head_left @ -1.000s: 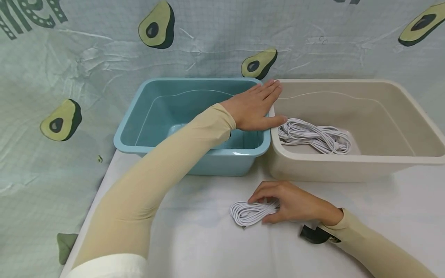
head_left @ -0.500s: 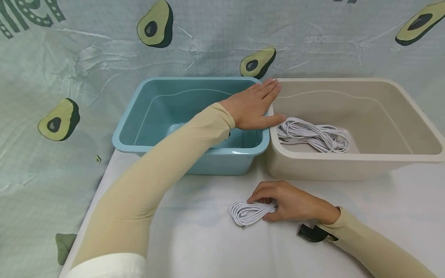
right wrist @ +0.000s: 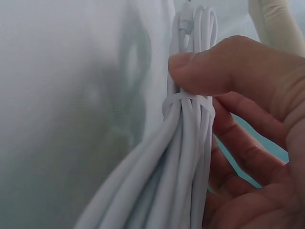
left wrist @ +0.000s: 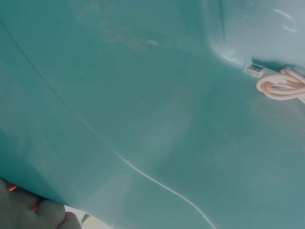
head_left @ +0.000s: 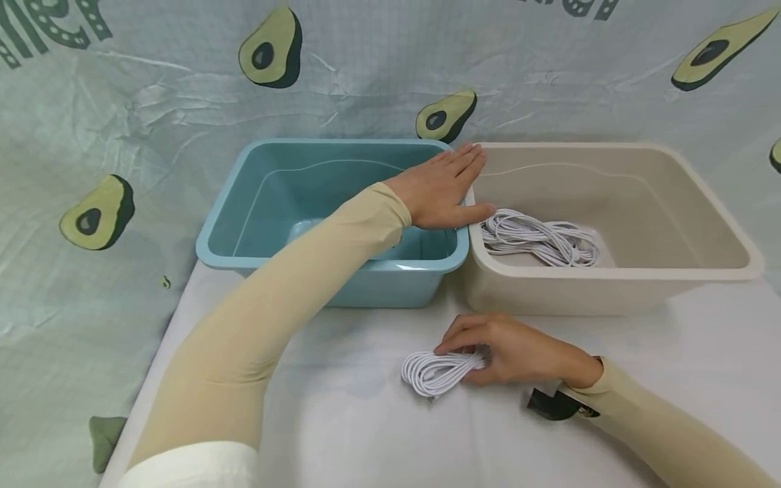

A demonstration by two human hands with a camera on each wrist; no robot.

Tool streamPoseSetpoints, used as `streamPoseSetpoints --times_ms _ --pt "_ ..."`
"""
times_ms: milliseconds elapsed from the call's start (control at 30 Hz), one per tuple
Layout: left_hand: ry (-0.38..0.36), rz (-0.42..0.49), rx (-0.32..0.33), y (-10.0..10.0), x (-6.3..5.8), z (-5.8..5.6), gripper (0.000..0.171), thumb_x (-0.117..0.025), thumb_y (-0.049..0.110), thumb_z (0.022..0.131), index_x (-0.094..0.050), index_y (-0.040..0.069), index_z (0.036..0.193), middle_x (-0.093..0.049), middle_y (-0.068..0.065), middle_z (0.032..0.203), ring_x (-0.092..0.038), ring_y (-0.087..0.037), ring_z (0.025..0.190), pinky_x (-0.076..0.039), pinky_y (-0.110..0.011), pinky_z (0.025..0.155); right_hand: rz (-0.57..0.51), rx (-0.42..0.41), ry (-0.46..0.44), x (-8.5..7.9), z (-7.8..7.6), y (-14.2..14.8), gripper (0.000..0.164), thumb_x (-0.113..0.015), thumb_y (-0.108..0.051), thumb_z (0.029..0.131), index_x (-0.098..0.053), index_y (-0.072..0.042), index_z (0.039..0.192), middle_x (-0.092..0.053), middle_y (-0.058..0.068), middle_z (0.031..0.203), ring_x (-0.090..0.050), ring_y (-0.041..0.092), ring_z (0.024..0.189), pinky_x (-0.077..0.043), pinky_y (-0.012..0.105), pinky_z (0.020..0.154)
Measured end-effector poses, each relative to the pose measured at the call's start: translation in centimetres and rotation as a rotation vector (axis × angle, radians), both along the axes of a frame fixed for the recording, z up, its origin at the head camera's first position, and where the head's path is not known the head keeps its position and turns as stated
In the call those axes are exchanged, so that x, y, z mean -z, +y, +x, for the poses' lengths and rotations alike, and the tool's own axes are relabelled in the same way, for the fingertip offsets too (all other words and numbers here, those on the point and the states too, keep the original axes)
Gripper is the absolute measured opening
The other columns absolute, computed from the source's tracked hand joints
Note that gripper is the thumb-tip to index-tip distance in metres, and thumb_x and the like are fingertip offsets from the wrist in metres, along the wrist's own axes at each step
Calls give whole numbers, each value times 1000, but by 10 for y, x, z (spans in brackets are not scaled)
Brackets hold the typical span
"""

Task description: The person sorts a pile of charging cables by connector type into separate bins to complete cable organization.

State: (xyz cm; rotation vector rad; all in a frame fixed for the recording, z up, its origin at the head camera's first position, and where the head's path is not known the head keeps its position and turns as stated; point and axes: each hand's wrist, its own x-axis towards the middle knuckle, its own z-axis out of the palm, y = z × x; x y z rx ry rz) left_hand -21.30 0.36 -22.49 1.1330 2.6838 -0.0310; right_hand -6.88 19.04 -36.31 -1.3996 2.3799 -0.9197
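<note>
My left hand (head_left: 441,188) lies with straight fingers over the adjoining rims of the blue bin (head_left: 342,266) and the beige bin (head_left: 616,274). Below the bins, my right hand (head_left: 512,349) pinches a bundled white cable (head_left: 436,373) between thumb and fingers, at or just above the table; contact cannot be told. The right wrist view shows the thumb across the bundled cable (right wrist: 162,157) near its tie. Several loops of white cable (head_left: 543,237) lie in the beige bin. Inside the blue bin, the left wrist view reveals a pinkish coiled cable (left wrist: 281,86) with a USB plug.
A white cloth covers the table (head_left: 366,434). Behind the bins hangs a pale sheet (head_left: 183,102) printed with avocados. My left forearm (head_left: 293,291) crosses over the blue bin's front rim and hides part of its inside.
The head view has shifted slightly, so the beige bin and backdrop sit a little differently. My left hand stays on the rims; my right hand keeps its hold on the cable, nearly still.
</note>
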Motion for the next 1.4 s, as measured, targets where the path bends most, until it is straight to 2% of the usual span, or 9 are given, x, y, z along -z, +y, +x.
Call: streamPoseSetpoints --times_ms 233,467,667,867,1133,1400 --pt "-2 -4 3 1 3 -2 91 -26 67 105 8 10 167 11 -6 177 13 -20 165 2 -36 137 -66 -41 104 -17 2 5 50 -85 -3 79 -75 -19 124 -71 -6 118 -67 9 108 -57 22 92" --pt "3 -8 1 0 4 -3 91 -27 67 105 6 9 167 9 -6 177 11 -21 165 1 -37 137 -111 -2 33 -39 6 10 55 -85 -1 78 -73 -21 127 -71 -7 120 -65 4 101 -58 20 86" --pt "12 1 0 -1 5 -3 91 -27 67 104 5 9 167 8 -6 177 10 -21 165 0 -37 137 -146 -6 41 -61 7 14 58 -88 1 76 -73 -22 127 -71 -8 119 -63 4 96 -57 19 82" --pt "28 7 5 -1 4 -3 91 -28 66 104 4 8 167 6 -7 177 8 -22 166 0 -38 137 -114 28 49 -88 10 22 57 -90 -5 77 -73 -27 126 -70 -11 117 -61 3 96 -54 19 82" --pt "40 16 10 0 2 -2 91 -28 65 105 2 7 167 4 -8 177 7 -22 166 -1 -38 137 -71 70 163 -127 12 35 65 -94 -4 71 -72 -31 126 -70 -17 116 -61 0 95 -53 17 81" --pt "28 28 4 0 3 0 91 -28 66 104 2 8 167 5 -7 177 8 -21 166 -1 -37 137 -18 118 215 -158 10 47 63 -94 -5 72 -72 -29 126 -68 -16 116 -58 0 94 -53 14 76"
